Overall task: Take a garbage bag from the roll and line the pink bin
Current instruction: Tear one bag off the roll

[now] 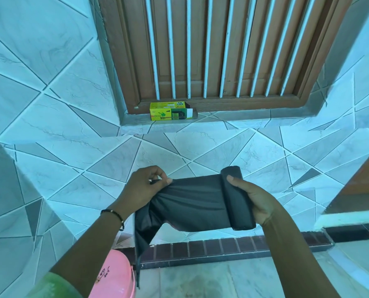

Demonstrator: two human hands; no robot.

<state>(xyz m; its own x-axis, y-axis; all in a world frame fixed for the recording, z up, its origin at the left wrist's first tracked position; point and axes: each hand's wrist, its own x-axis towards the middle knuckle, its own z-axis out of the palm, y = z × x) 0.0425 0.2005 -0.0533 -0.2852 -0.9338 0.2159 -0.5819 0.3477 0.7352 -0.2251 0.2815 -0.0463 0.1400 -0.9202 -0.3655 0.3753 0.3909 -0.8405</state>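
Now both hands grip: right hand (257,201) clasps the roll (237,198), left hand (144,186) pinches the unrolled garbage bag (190,203).

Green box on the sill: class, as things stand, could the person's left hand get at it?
Probably not right away. The left hand is pinching the unrolled bag, and the right hand holds the roll. The green box sits unobstructed on the sill, but farther off, so the person would need to let go and reach.
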